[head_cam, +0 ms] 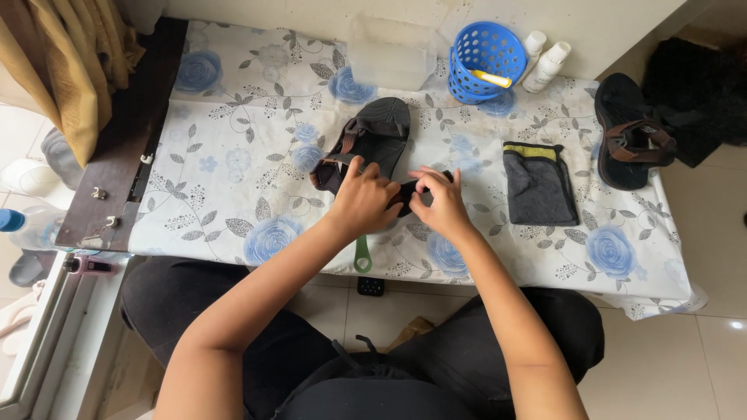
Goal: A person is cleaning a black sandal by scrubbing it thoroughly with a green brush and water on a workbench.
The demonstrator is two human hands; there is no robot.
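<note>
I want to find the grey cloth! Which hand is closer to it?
Right. The right hand is just left of the grey cloth, not touching it. The left hand is farther away, on the sandal.

A low table [233,194] is covered by a white cloth printed with blue roses. One dark sandal [372,136] is laid near the middle, another [626,132] at the right edge. A grey pouch [538,185] is placed between them, and a blue basket [484,58], two white bottles [545,62] and a clear container [389,54] along the far edge.
</note>
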